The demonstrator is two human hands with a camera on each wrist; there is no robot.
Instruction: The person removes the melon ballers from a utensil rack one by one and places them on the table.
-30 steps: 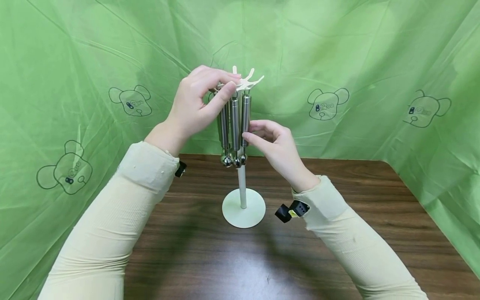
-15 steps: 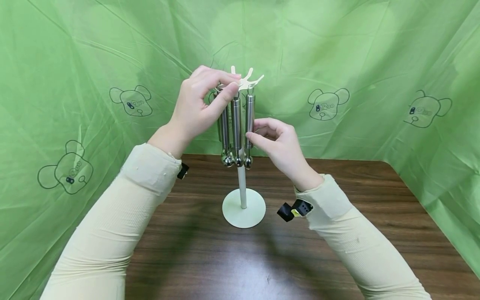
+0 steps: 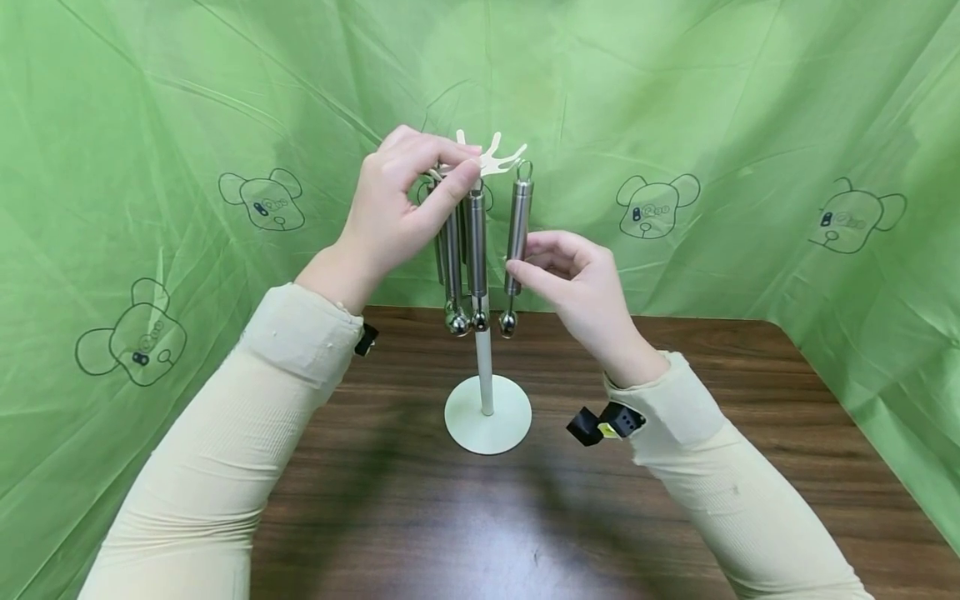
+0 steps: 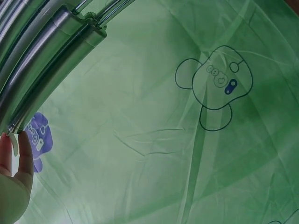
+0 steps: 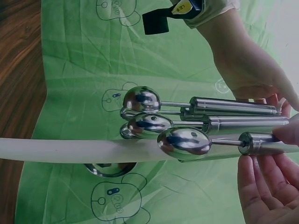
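My right hand (image 3: 581, 275) pinches the tubular handle of a steel melon baller (image 3: 519, 233) between thumb and fingers. The melon baller stands nearly upright, its small rounded head downward. Its top ring is at the outer tip of a rack arm; whether they touch I cannot tell. With thumb and fingers, my left hand (image 3: 405, 196) grips the top of the white rack (image 3: 491, 162), covering part of it. Several similar steel utensils (image 3: 477, 242) hang close together below that hand; their rounded heads (image 5: 142, 100) show in the right wrist view.
The rack's pole (image 3: 485, 375) rises from a round white base (image 3: 487, 433) on the dark wooden table (image 3: 675, 500). Green cloth (image 3: 720, 100) with bear drawings surrounds the table at the back and sides. Each sleeve cuff has a black camera (image 3: 603, 422).
My right hand has moved right with the melon baller, away from the others, its ring sliding outward along the rack arm. My left hand stays on the rack top, which has turned slightly.
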